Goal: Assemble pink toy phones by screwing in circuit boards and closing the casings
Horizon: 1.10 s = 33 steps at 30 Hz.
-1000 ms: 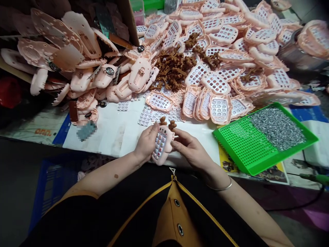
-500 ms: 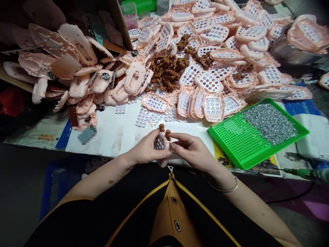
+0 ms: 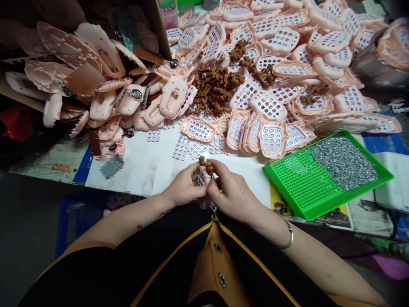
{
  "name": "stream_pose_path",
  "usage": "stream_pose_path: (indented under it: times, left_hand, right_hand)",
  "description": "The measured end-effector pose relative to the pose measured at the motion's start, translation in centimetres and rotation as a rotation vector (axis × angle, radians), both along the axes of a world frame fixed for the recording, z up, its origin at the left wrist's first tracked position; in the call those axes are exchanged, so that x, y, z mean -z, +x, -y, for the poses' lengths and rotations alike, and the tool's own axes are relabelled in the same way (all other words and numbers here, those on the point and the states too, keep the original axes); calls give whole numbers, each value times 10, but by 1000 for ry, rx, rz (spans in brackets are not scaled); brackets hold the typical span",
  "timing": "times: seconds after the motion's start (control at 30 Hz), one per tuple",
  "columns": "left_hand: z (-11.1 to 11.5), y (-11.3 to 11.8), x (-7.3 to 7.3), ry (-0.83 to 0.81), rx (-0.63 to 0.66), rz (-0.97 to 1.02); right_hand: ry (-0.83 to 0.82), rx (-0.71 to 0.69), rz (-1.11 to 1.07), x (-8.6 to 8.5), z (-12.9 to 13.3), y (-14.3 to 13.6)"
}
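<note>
Close to my body, at the table's front edge, both hands hold one small pink plastic toy phone casing with brown knobbed pieces at its top. My left hand is closed around the casing's left side, the thumb across its front. My right hand pinches its right side near the brown pieces, thumb and forefinger bent. Purplish-grey buttons show on the casing's face between the hands. Fingers hide much of the casing's lower part.
A green perforated tray with many small screws stands at the right. Pink casing halves and brown pieces are heaped behind. Button sheets lie before them. A cardboard box of casings stands left.
My right hand has closed in on the casing, its fingers now more bent and covering more of the right side. The whole view has shifted slightly, with the table things appearing further right.
</note>
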<state>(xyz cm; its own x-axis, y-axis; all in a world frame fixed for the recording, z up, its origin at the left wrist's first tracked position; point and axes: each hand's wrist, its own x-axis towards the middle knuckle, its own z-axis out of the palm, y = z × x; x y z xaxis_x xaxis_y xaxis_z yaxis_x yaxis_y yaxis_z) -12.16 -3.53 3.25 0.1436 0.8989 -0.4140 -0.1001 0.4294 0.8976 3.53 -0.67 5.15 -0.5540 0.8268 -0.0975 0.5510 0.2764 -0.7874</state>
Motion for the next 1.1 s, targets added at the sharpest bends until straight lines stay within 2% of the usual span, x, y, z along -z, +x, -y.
stream_pose_path:
  times: [0.17,0.43,0.6,0.77,0.9,1.0,1.1]
  left_hand:
    - [-5,-3,2,-36,1,87]
    - [-6,-8,7,-37,45,71]
    - [-4,-8,11,-9,21,64]
    - [-1,-8,18,4,-18,138]
    - [2,-10,16,-10,-51,212]
    - [2,-11,10,-48,-139,253]
    - [-1,-12,6,-105,-220,357]
  right_hand:
    - [-49,16,6,4,-5,-2]
    - [-168,61,18,-3,-6,-6]
    - [-190,113,35,-1,-8,-10]
    - [-204,116,16,4,-9,-11]
    - [-218,117,-25,3,-7,-13]
    - [-203,64,-111,4,-12,-13]
    - [-248,-60,-227,7,-22,-5]
